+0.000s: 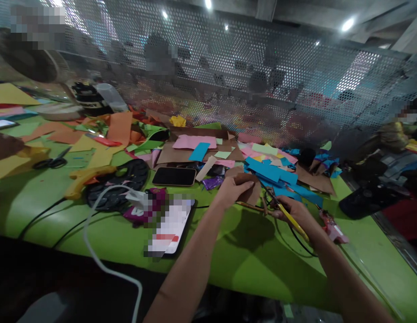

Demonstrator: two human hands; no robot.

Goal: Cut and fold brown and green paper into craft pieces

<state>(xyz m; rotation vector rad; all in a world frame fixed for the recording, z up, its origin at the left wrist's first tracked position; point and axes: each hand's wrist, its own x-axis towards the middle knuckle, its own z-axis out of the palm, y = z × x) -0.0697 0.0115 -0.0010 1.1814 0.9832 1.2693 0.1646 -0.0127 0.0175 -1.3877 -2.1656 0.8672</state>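
Observation:
My left hand (231, 192) is closed on a piece of brown paper (251, 190), thumb on top, above the green table. My right hand (294, 213) grips a pair of scissors (271, 194), whose dark blades point toward the brown paper's right edge. Along that hand runs a long yellow piece (294, 222); I cannot tell whether it belongs to the scissors. Just below the paper is a thin orange-brown stick (250, 206). Blue paper strips (272, 172) lie behind both hands.
A phone with a lit screen (171, 226), a dark phone (174, 176) and a yellow glue gun (90, 179) lie left. A white cable (90, 242) crosses the front edge. Another person's hand (6, 146) is near scissors (51, 160). A perforated metal panel (211, 80) stands behind.

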